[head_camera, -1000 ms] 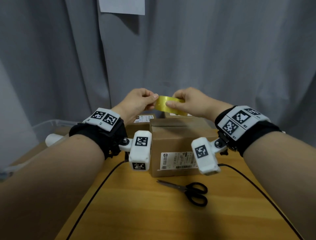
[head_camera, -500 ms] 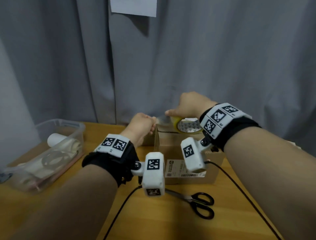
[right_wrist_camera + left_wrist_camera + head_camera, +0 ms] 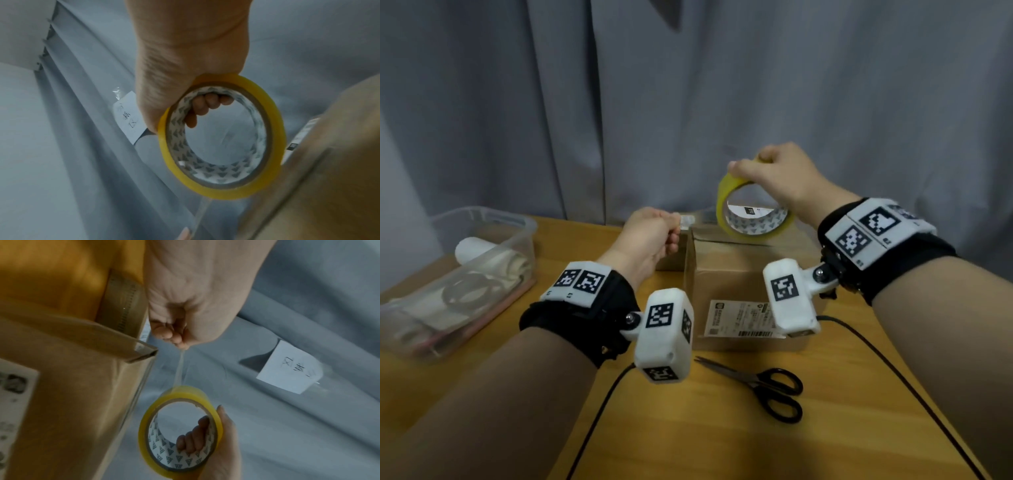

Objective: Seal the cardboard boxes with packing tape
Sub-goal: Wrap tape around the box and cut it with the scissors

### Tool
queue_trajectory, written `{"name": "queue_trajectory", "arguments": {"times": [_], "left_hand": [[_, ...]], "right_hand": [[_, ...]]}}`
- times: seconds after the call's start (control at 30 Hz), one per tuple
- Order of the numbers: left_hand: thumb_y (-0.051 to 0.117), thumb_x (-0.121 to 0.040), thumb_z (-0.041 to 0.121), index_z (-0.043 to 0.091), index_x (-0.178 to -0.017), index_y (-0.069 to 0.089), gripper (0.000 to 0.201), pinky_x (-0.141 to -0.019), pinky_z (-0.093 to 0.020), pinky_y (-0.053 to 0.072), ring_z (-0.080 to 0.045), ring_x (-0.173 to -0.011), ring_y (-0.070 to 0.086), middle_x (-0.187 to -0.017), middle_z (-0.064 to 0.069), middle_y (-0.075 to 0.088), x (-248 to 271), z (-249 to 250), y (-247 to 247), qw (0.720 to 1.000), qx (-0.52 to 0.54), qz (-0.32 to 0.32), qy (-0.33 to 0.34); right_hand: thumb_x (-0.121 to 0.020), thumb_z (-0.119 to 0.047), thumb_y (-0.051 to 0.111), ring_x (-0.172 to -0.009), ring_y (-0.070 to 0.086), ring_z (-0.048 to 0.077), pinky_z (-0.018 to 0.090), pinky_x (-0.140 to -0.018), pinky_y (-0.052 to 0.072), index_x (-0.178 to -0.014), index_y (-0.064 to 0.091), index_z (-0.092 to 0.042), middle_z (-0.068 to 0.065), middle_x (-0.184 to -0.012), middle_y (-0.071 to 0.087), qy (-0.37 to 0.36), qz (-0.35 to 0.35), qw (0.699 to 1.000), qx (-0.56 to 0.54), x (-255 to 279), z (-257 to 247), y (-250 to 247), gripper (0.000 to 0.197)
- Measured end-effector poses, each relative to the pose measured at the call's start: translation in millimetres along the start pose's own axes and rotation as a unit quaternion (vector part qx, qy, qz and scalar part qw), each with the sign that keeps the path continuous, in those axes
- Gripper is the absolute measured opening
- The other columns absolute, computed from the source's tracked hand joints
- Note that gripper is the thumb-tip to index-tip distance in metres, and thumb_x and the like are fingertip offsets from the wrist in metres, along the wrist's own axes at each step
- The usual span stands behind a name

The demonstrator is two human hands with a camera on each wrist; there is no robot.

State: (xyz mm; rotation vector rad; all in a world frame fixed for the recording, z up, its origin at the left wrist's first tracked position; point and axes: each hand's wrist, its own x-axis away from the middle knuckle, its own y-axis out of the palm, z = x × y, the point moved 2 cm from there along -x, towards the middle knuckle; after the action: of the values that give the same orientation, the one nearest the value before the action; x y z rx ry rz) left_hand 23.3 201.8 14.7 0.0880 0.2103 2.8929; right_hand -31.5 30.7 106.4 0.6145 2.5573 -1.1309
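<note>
A brown cardboard box (image 3: 726, 274) with a white shipping label stands mid-table; its corner shows in the left wrist view (image 3: 68, 386). My right hand (image 3: 774, 174) grips a yellow roll of clear packing tape (image 3: 751, 216) just above the box's top, fingers hooked through the core (image 3: 205, 105). My left hand (image 3: 654, 233) pinches the free end of the tape (image 3: 180, 366) at the box's far left top edge. A clear strip runs from those fingers to the roll (image 3: 180, 426). A second smaller box (image 3: 671, 260) sits behind the left hand, mostly hidden.
Black scissors (image 3: 763, 383) lie on the wooden table (image 3: 722, 428) in front of the box. A clear plastic bin (image 3: 465, 274) with rolls and supplies stands at the left. Black cables cross the table. A grey curtain (image 3: 688, 102) hangs behind.
Both hands came down from in front of me to the box. The left hand now holds the tape end at the box's left edge, and the right has drawn the roll away to the right.
</note>
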Motion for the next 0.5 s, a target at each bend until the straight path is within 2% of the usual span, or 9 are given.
{"name": "queue_trajectory", "arguments": {"times": [0.07, 0.13, 0.17, 0.27, 0.33, 0.43, 0.5], "left_hand": [[0.049, -0.095, 0.001, 0.008, -0.076, 0.048, 0.021, -0.037, -0.016, 0.033, -0.006, -0.041, 0.037, -0.059, -0.003, 0.041, -1, 7, -11, 1.000, -0.001, 0.017, 0.010], [0.047, -0.095, -0.002, 0.007, -0.076, 0.049, 0.021, -0.036, -0.014, 0.029, -0.004, -0.037, 0.035, -0.058, -0.003, 0.039, -1, 9, -23, 1.000, 0.003, 0.016, 0.001], [0.046, -0.095, -0.002, 0.007, -0.075, 0.049, 0.022, -0.035, -0.014, 0.028, -0.003, -0.036, 0.035, -0.057, -0.003, 0.039, -2, 8, -26, 1.000, -0.004, 0.011, -0.005], [0.047, -0.095, -0.001, 0.010, -0.069, 0.046, 0.027, -0.033, -0.013, 0.028, -0.002, -0.031, 0.036, -0.051, -0.001, 0.041, -3, -2, -28, 0.999, -0.042, 0.023, -0.015], [0.048, -0.095, 0.001, 0.010, -0.068, 0.045, 0.029, -0.034, -0.014, 0.030, -0.005, -0.036, 0.038, -0.055, -0.002, 0.041, -5, -11, -26, 0.997, -0.071, 0.025, -0.021], [0.048, -0.095, 0.001, 0.009, -0.069, 0.047, 0.027, -0.039, -0.017, 0.033, -0.011, -0.048, 0.037, -0.059, -0.003, 0.042, -5, -24, -24, 0.996, -0.085, 0.025, -0.031], [0.049, -0.095, 0.002, 0.009, -0.072, 0.048, 0.024, -0.046, -0.021, 0.034, -0.012, -0.052, 0.038, -0.060, -0.004, 0.043, -4, -29, -21, 0.996, -0.083, 0.026, -0.035]], "right_hand": [[-0.080, -0.038, 0.069, -0.054, 0.036, 0.017, 0.028, -0.048, 0.028, -0.057, 0.042, -0.013, -0.001, -0.054, 0.035, -0.004, -0.018, 0.992, 0.123, -4, -6, -8, 0.043], [-0.078, -0.041, 0.068, -0.061, 0.047, 0.022, 0.028, -0.049, 0.032, -0.058, 0.050, -0.013, 0.002, -0.057, 0.046, -0.005, -0.045, 0.967, 0.250, -2, -3, -11, 0.039], [-0.077, -0.042, 0.068, -0.064, 0.050, 0.024, 0.028, -0.050, 0.034, -0.060, 0.053, -0.012, 0.004, -0.059, 0.049, -0.003, -0.059, 0.959, 0.278, 0, 0, -10, 0.038], [-0.078, -0.040, 0.066, -0.071, 0.056, 0.028, 0.031, -0.054, 0.039, -0.070, 0.060, -0.007, 0.006, -0.065, 0.055, 0.003, -0.080, 0.950, 0.301, 5, 3, -1, 0.035], [-0.078, -0.042, 0.066, -0.074, 0.058, 0.028, 0.032, -0.059, 0.043, -0.076, 0.064, -0.007, 0.007, -0.069, 0.059, 0.013, -0.093, 0.947, 0.306, 3, 1, 1, 0.036], [-0.075, -0.055, 0.066, -0.082, 0.059, 0.025, 0.035, -0.070, 0.049, -0.088, 0.065, -0.016, 0.003, -0.082, 0.063, 0.025, -0.094, 0.951, 0.293, 0, 7, 2, 0.041], [-0.074, -0.063, 0.064, -0.090, 0.057, 0.024, 0.035, -0.076, 0.048, -0.095, 0.063, -0.022, -0.001, -0.090, 0.062, 0.029, -0.074, 0.957, 0.278, 1, 12, 3, 0.046]]}}
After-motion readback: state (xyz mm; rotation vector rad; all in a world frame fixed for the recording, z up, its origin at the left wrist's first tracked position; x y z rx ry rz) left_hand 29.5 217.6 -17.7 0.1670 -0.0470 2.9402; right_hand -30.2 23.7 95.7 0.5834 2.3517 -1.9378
